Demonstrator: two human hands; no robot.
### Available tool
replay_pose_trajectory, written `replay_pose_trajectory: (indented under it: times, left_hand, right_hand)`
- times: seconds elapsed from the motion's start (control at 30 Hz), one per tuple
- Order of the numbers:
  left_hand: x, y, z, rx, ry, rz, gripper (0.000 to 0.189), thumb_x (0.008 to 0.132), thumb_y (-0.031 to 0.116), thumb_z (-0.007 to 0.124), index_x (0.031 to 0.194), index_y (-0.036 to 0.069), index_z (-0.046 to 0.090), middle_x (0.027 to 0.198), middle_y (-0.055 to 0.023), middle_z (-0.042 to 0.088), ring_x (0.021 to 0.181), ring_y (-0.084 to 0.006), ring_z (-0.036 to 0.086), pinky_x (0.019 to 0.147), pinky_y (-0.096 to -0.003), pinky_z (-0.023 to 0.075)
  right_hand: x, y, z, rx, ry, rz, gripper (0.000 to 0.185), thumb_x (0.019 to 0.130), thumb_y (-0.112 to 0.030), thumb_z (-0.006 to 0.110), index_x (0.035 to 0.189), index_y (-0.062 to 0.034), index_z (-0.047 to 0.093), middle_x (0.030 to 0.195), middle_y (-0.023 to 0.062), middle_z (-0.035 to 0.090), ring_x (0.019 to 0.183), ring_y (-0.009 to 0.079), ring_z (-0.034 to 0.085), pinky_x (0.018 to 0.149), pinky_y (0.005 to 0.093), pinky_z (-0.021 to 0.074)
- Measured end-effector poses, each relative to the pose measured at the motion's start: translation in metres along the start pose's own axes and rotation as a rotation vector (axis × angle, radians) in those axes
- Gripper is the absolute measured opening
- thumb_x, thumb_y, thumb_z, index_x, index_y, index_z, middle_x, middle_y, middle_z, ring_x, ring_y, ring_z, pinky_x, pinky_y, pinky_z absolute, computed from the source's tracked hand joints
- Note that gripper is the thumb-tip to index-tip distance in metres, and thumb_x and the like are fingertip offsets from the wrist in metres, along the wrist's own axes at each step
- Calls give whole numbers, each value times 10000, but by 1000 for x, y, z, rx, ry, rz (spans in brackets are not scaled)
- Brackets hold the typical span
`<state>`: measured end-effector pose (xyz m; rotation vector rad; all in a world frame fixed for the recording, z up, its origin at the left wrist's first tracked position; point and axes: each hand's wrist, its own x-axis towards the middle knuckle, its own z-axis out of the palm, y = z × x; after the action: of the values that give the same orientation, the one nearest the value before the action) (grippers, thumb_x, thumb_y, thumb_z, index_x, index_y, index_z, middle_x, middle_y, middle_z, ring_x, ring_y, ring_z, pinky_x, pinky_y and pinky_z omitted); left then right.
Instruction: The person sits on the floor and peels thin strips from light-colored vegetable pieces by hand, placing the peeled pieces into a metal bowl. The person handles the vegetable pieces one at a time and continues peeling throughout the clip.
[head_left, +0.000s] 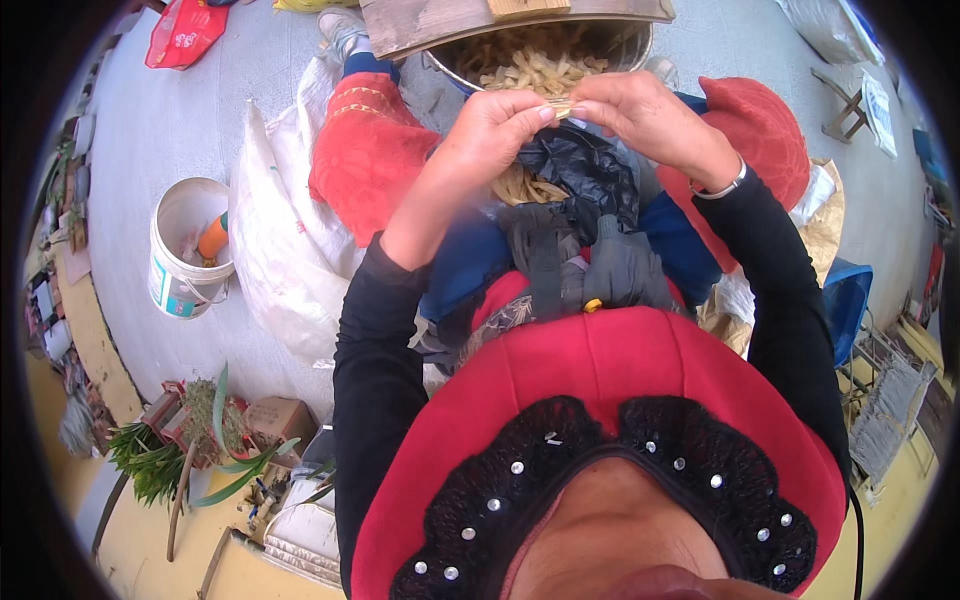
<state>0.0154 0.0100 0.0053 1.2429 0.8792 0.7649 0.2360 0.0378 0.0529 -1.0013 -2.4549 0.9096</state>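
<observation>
My left hand (495, 127) and my right hand (641, 112) meet in front of me, thumbs and fingertips pinching a small pale yellow strip (560, 107) between them. What the strip is made of I cannot tell. Just beyond the fingers is a large round metal basin (639, 61), holding many similar dried-looking, folded pale pieces (544, 71). Under the hands, in my lap, a black plastic bag (592, 165) lies crumpled. Longer tan strips (525, 186) show beside it, partly hidden by my left wrist.
A wooden board (442, 24) covers the basin's far side. Left of me are a white woven sack (281, 225) and a white bucket (191, 247) with an orange-handled thing inside. A blue plastic container (847, 304) and brown paper sack (823, 217) stand right.
</observation>
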Motion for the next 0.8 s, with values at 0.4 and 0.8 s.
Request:
replay_pose_trajectory:
  times: [0.4, 0.8]
  left_hand:
    - [104, 16, -67, 216, 227, 72, 186, 950, 190, 582, 924, 40, 690, 702, 45, 588, 610, -41, 448, 539, -208, 352]
    - [154, -4, -80, 499, 444, 147, 172, 903, 186, 604, 907, 21, 650, 743, -58, 640, 686, -163, 577, 629, -306, 456]
  right_hand:
    - [77, 66, -14, 162, 423, 238, 223, 941, -227, 576, 986, -20, 643, 804, 109, 634, 771, 187, 600, 735, 328, 480]
    - [110, 106, 11, 39, 573, 263, 198, 892, -220, 584, 961, -47, 653, 873, 165, 652, 873, 321, 630, 788, 385, 488]
